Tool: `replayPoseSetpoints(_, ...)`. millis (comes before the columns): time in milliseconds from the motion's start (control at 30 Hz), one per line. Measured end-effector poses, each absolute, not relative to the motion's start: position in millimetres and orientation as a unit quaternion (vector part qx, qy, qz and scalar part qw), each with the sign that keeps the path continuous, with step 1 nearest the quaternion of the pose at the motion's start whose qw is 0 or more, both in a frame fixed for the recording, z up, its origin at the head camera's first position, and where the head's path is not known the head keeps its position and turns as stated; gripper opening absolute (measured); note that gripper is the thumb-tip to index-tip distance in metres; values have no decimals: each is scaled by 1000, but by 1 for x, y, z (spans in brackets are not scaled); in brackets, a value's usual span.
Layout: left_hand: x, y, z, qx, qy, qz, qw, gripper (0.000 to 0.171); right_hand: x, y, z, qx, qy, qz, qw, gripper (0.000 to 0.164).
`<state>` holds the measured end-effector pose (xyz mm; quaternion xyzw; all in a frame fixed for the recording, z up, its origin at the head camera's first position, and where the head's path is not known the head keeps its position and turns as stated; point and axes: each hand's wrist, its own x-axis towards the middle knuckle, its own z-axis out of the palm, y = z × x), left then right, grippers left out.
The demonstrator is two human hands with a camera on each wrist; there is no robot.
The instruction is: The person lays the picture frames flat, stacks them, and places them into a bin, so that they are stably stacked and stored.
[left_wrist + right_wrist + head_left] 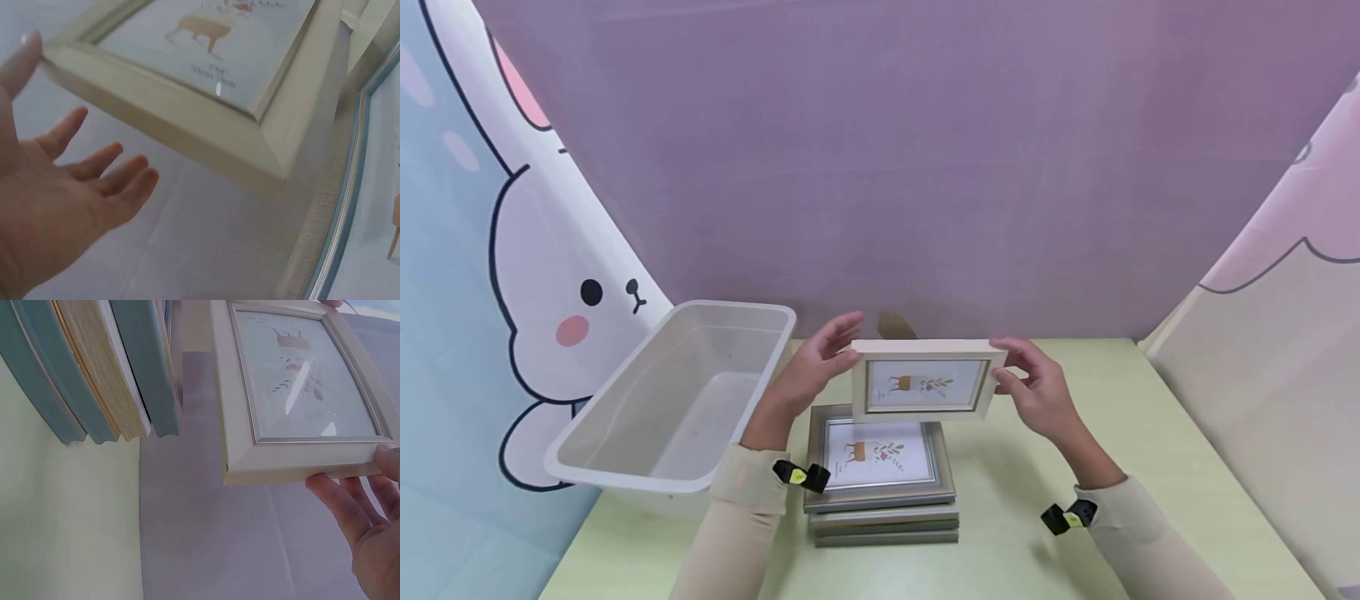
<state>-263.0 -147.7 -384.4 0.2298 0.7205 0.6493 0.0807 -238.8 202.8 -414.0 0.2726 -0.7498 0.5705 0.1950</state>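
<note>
A cream picture frame point(992, 403) with a deer-and-flower print is held up, tilted, over a stack of frames. My right hand point(1037, 392) grips its right edge; in the right wrist view the thumb lies on the front and the fingers point(337, 503) at the edge. At the opposite end is my left hand point(812, 367), its thumb at the frame's corner and its other fingers point(128, 181) spread away from it. Below, a silver-grey frame point(943, 467) with a similar print tops the stack, several more frames point(887, 537) lying under it.
To the left of the stack stands a large white plastic bin point(700, 483) on the pale green table point(1180, 467). A purple cloth point(925, 167) hangs behind, and a rabbit-print cloth point(542, 333) covers the left side. A brown patch point(895, 325) shows behind the held frame.
</note>
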Motion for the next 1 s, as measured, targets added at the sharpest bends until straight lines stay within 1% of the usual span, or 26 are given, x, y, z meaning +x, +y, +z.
replayPoseSetpoints(100,-267,-148,-386,262,698,658,104,103,-238,203,-413,279,-745,574,195,43)
replayPoseSetpoints(200,-271,-147,-386,291,680,662,118,113,-237,203,-413,286,-742,573,196,43)
replayPoseSetpoints(367,-275,-146,-387,323,661,663,135,123,-238,203,-412,294,-744,568,195,43)
replayPoseSetpoints(500,-273,-147,-387,323,666,659,132,124,-238,202,-412,291,-746,567,193,43)
replayPoseSetpoints(667,-264,-149,-387,280,689,661,101,110,-238,201,-413,285,-748,569,189,43)
replayPoseSetpoints(900,-247,-145,-382,194,732,652,21,62,-238,199,-415,271,-749,576,185,44)
replayPoseSetpoints(1000,-242,-142,-379,170,753,635,-21,50,-238,197,-415,267,-751,576,182,44)
